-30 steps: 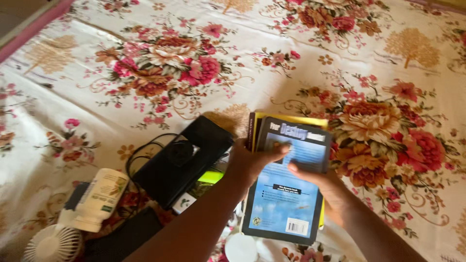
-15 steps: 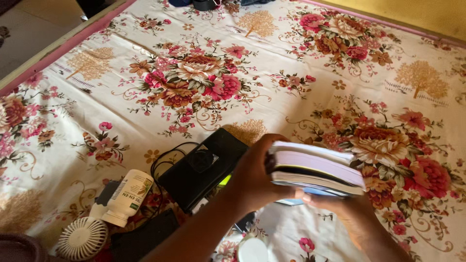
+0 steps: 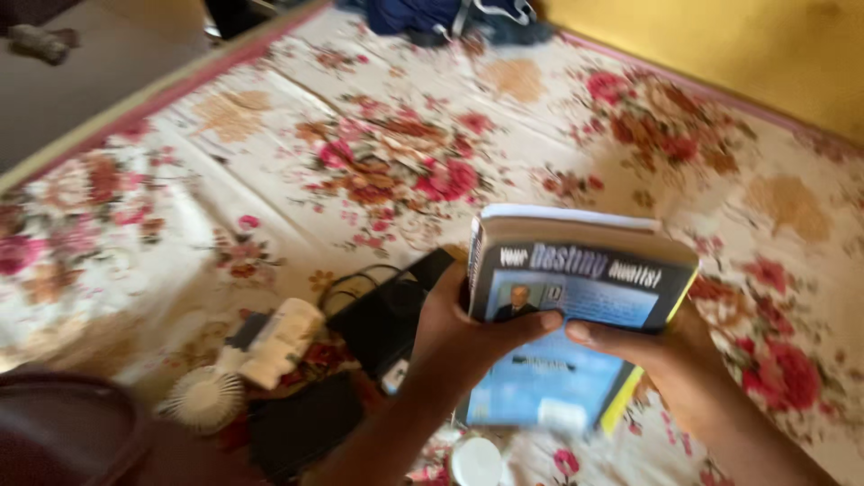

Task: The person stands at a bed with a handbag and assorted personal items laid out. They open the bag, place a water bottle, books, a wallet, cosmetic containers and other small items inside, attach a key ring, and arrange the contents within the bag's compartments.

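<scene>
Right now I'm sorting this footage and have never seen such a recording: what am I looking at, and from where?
One camera, worn on a person's head, looks down at their own bare hands. The left hand and right hand together hold a small stack of books, blue cover on top. Below lies a floral bedsheet. On it, to the left: a black case with a cable, a white bottle, and a small white fan. The picture is blurred.

Warm, soft daylight, no glare anywhere. Whole shot's motion-blurred, worst around 6 o'clock. Faint shadows fall toward 9 o'clock.
</scene>
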